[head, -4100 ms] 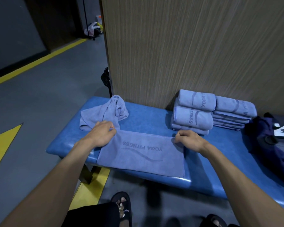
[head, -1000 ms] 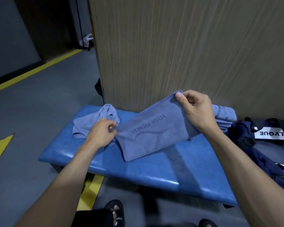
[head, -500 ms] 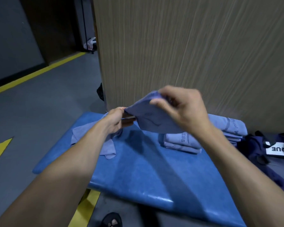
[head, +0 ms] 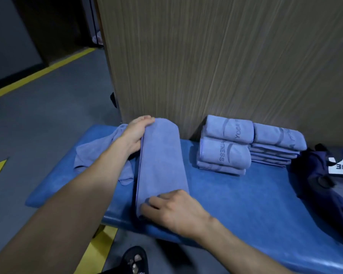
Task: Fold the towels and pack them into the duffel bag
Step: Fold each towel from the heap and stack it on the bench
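A lilac-blue towel, folded into a long narrow strip, lies across the blue padded bench, running from the wall side toward me. My left hand holds its far end, fingers curled over the edge. My right hand pinches the near end at the bench's front edge. Left of the strip, partly under my left arm, lies a crumpled unfolded towel. Two stacks of folded towels stand against the wall. The dark navy duffel bag sits at the bench's right end, cut off by the frame.
A wood-grain wall panel rises directly behind the bench. Grey floor with yellow lines stretches to the left. A black sandal shows below the bench's front edge.
The towel was flat on the bench, then lifted and folded in the air. Now it lies on the bench again as a narrow strip turned lengthwise, one hand at each end.
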Demonstrator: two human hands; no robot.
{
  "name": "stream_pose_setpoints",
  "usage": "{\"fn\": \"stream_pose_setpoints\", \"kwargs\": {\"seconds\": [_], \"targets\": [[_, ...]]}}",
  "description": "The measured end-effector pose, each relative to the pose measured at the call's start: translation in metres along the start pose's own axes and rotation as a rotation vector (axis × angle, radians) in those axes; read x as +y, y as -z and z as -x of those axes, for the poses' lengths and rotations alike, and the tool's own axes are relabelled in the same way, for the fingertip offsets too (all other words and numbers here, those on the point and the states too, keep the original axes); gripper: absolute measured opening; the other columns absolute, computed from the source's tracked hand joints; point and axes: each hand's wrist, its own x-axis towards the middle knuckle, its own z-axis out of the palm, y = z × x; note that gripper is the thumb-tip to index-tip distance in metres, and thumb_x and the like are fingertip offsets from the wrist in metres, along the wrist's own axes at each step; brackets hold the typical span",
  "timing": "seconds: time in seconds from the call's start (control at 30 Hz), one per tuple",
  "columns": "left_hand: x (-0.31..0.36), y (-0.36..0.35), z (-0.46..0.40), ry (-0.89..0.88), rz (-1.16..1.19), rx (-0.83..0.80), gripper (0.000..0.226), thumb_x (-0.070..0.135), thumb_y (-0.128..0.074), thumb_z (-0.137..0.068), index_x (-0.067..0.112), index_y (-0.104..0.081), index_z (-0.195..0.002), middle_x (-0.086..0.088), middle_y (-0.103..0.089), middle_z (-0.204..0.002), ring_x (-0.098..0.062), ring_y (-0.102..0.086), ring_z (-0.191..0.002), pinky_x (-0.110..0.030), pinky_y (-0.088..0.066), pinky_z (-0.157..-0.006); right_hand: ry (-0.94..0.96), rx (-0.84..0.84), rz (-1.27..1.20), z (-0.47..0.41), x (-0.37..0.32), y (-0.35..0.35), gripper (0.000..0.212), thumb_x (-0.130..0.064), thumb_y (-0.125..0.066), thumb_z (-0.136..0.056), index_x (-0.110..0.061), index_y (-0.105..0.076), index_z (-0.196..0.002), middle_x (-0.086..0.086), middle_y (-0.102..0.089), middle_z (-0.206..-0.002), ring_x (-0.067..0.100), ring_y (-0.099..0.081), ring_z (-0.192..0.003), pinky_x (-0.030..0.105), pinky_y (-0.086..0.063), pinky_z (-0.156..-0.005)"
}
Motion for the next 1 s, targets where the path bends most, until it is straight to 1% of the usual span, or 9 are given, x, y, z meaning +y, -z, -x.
{"fn": "stream_pose_setpoints", "kwargs": {"seconds": [0.17, 0.33, 0.4, 0.47, 0.57, 0.63, 0.77, 0.87, 1.0], "targets": [[-0.038, 0.019, -0.018, -0.139, -0.709, 0.235, 0.031, -0.001, -0.056, -0.093, 0.014, -0.061, -0.120, -0.004, -0.062, -0.095, -0.015, -0.055, -0.072, -0.024, -0.044, -0.060, -0.017, -0.026, -0.041, -0.004, -0.011, -0.024, 0.005, -0.020, -0.060, -0.091, -0.022, -0.056, -0.092, 0.001, -0.053, -0.081, 0.024, -0.053, -0.067, 0.036, -0.041, -0.058], [-0.025, 0.021, -0.002, -0.363, -1.254, 0.095, 0.049, 0.002, -0.054, -0.093, 0.015, -0.051, -0.141, -0.008, -0.054, -0.142, -0.027, -0.052, -0.130, -0.032, -0.041, -0.107, -0.083, -0.028, 0.020, 0.001, -0.023, -0.021, 0.012, -0.025, -0.051, -0.092, -0.022, -0.060, -0.100, -0.001, -0.055, -0.093, 0.023, -0.051, -0.079, 0.036, -0.042, -0.068], [-0.022, 0.023, 0.018, -0.544, -1.313, 0.018, 0.044, 0.000, -0.059, -0.089, 0.016, -0.061, -0.130, -0.006, -0.053, -0.143, -0.026, -0.050, -0.132, -0.036, -0.037, -0.111, -0.123, -0.058, 0.039, 0.006, -0.027, -0.015, 0.021, -0.028, -0.048, -0.091, -0.023, -0.059, -0.108, -0.001, -0.056, -0.098, 0.024, -0.051, -0.084, 0.037, -0.042, -0.070], [-0.023, 0.026, 0.048, -0.670, -1.254, -0.058, 0.033, -0.001, -0.063, -0.086, 0.022, -0.070, -0.108, 0.002, -0.063, -0.120, -0.014, -0.059, -0.111, -0.034, -0.046, -0.097, -0.179, -0.073, 0.038, 0.014, -0.031, -0.010, 0.027, -0.029, -0.048, -0.088, -0.025, -0.058, -0.113, -0.003, -0.056, -0.104, 0.024, -0.051, -0.088, 0.038, -0.043, -0.072], [-0.034, 0.029, 0.106, -0.659, -1.182, -0.170, 0.034, -0.009, -0.060, -0.083, 0.020, -0.073, -0.093, 0.012, -0.064, -0.093, 0.007, -0.059, -0.085, -0.011, -0.042, -0.075, -0.257, -0.088, 0.075, 0.031, -0.035, -0.004, 0.035, -0.029, -0.053, -0.080, -0.026, -0.058, -0.115, -0.004, -0.057, -0.106, 0.024, -0.053, -0.091, 0.039, -0.045, -0.075], [-0.045, 0.034, 0.141, -0.646, -1.211, -0.245, 0.033, -0.009, -0.060, -0.079, 0.019, -0.074, -0.090, 0.012, -0.067, -0.090, 0.006, -0.062, -0.083, -0.010, -0.044, -0.074, -0.319, -0.087, 0.088, 0.042, -0.035, 0.000, 0.036, -0.028, -0.053, -0.077, -0.027, -0.060, -0.112, -0.005, -0.058, -0.106, 0.024, -0.055, -0.092, 0.040, -0.046, -0.076], [-0.068, 0.049, 0.192, -0.616, -1.281, -0.392, 0.018, 0.017, -0.069, -0.081, 0.027, -0.069, -0.097, 0.017, -0.062, -0.098, 0.001, -0.059, -0.095, -0.022, -0.048, -0.086, -0.382, -0.073, 0.120, 0.060, -0.034, 0.003, 0.032, -0.025, -0.054, -0.075, -0.027, -0.061, -0.106, -0.005, -0.059, -0.103, 0.024, -0.057, -0.091, 0.039, -0.047, -0.072], [-0.085, 0.052, 0.212, -0.653, -1.503, -0.420, 0.043, 0.051, -0.070, -0.078, 0.033, -0.058, -0.114, 0.019, -0.049, -0.115, -0.002, -0.045, -0.110, -0.021, -0.042, -0.089, -0.441, -0.033, 0.115, 0.067, -0.030, 0.001, 0.024, -0.024, -0.062, -0.077, -0.027, -0.063, -0.101, -0.006, -0.061, -0.101, 0.025, -0.058, -0.090, 0.039, -0.049, -0.069], [-0.105, 0.064, 0.218, -0.757, -1.600, -0.359, 0.052, 0.035, -0.074, -0.082, 0.032, -0.052, -0.129, 0.015, -0.045, -0.131, -0.007, -0.044, -0.123, -0.025, -0.048, -0.090, -0.460, -0.010, 0.097, 0.072, -0.025, -0.002, 0.019, -0.022, -0.065, -0.079, -0.026, -0.066, -0.098, -0.007, -0.063, -0.100, 0.024, -0.060, -0.085, 0.038, -0.051, -0.065]]}}
